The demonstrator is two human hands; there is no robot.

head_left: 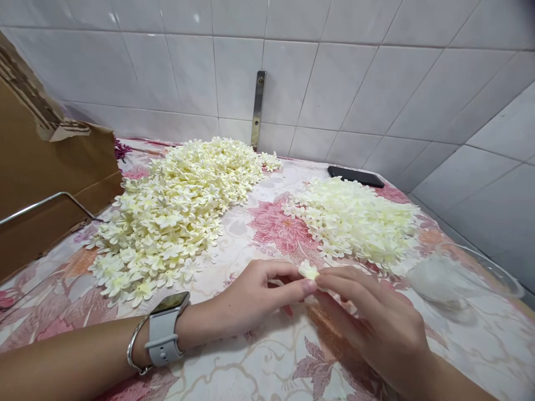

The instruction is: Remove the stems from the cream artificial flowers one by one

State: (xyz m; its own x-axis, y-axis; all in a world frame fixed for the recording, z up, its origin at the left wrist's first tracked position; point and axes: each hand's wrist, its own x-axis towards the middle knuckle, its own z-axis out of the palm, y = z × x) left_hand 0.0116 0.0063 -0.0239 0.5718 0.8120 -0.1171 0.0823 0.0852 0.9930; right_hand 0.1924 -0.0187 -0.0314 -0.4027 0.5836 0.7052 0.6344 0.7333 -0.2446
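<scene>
A small pale yellow-white artificial flower (308, 270) is pinched between the fingertips of both hands, above the middle of the table. My left hand (267, 289) comes in from the left, its thumb and forefinger closed at the flower's left and lower side. From the right, my right hand (368, 312) meets it with fingertips pressed together on the flower's other side. A large heap of cream-yellow flowers (179, 206) lies beyond my left hand. Past my right hand is a smaller heap of paler flower pieces (355, 217).
A black phone (355, 176) lies behind the right heap. At the right edge sits a clear plastic container (501, 278) beside a crumpled clear bag (438, 275). A cardboard box (54, 184) stands on the left. The floral tablecloth (234, 367) reaches the tiled wall (343, 78).
</scene>
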